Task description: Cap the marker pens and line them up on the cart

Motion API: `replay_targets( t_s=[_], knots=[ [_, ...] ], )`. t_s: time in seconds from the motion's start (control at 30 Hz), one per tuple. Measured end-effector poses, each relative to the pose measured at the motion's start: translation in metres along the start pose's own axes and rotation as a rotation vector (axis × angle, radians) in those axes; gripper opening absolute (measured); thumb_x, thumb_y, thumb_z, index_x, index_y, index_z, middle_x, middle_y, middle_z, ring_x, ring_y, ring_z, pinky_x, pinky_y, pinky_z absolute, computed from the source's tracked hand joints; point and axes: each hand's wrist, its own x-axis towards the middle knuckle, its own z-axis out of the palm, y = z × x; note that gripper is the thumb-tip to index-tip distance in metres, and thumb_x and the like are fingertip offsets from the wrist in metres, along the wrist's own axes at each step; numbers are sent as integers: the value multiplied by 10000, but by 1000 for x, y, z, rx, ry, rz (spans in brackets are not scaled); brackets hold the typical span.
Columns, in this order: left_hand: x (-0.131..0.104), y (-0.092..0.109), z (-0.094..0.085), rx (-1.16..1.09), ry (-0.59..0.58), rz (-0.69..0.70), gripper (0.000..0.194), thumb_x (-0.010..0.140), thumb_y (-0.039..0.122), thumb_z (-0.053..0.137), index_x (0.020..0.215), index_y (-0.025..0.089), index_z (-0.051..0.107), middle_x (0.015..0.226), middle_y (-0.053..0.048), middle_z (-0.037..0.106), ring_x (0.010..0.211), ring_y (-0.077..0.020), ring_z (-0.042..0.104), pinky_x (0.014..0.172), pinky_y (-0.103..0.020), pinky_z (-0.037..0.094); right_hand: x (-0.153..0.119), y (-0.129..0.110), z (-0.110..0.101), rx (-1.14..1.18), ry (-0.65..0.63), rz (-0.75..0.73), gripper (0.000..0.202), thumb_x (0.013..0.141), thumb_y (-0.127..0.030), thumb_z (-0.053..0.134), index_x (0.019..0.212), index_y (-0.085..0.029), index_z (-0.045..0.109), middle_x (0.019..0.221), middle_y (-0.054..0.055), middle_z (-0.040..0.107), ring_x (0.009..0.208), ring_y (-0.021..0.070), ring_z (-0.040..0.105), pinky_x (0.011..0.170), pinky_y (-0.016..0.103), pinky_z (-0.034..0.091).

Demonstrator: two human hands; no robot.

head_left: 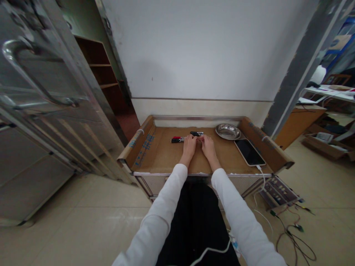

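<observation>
My left hand (189,145) and my right hand (208,146) rest close together over the cardboard-lined top of a cart, fingers curled inward and almost touching. Whatever they pinch between the fingertips is too small to make out. Red and black pens (176,139) lie just left of my left hand, their right ends meeting its fingers; I cannot tell whether it grips them. Beyond the fingertips lies a black pen (196,133), apart from the others.
A round metal dish (227,131) stands at the back right of the cardboard (163,155). In front of it lies a phone (250,152) with a white charging cable. Raised cardboard sides edge the cart. A metal box (281,192) and loose cables are on the floor at right.
</observation>
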Motion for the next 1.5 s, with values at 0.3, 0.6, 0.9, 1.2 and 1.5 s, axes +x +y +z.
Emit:
replay_targets(
  t_s=[0.3,0.6,0.9,1.2,1.5],
  knots=[
    [3,-3,4,-117,-31,32,240,937,182,381,1019,165,605,1017,-84,564,970,-178,516,893,-300,400,1,3,2,150,28,-18,280,845,-62,312,926,-178,554,983,96,612,961,203,518,881,320,409],
    [8,-10,18,-316,8,84,242,926,124,356,996,153,585,1023,-84,551,975,-166,526,892,-308,434,2,10,8,287,154,-49,216,849,-107,359,888,-182,558,928,92,604,904,209,513,857,341,419],
    [8,-10,22,-382,82,105,183,915,139,385,957,165,561,1016,-86,545,992,-180,534,927,-354,439,3,13,12,371,97,-100,215,807,-88,396,902,-185,563,956,88,612,920,197,541,889,351,437],
    [7,-6,15,-543,125,214,319,838,48,360,1105,141,509,1125,-121,580,1105,-190,529,1006,-390,421,4,19,18,392,103,-48,282,805,-97,461,1049,-167,586,1044,99,651,949,185,595,909,349,460],
    [-1,3,-2,-608,28,126,415,860,68,363,1257,164,437,1170,-110,630,1100,-179,596,965,-344,466,5,19,17,333,120,-10,283,848,-118,435,1046,-160,632,1065,109,681,955,192,632,909,346,470]
  ],
)
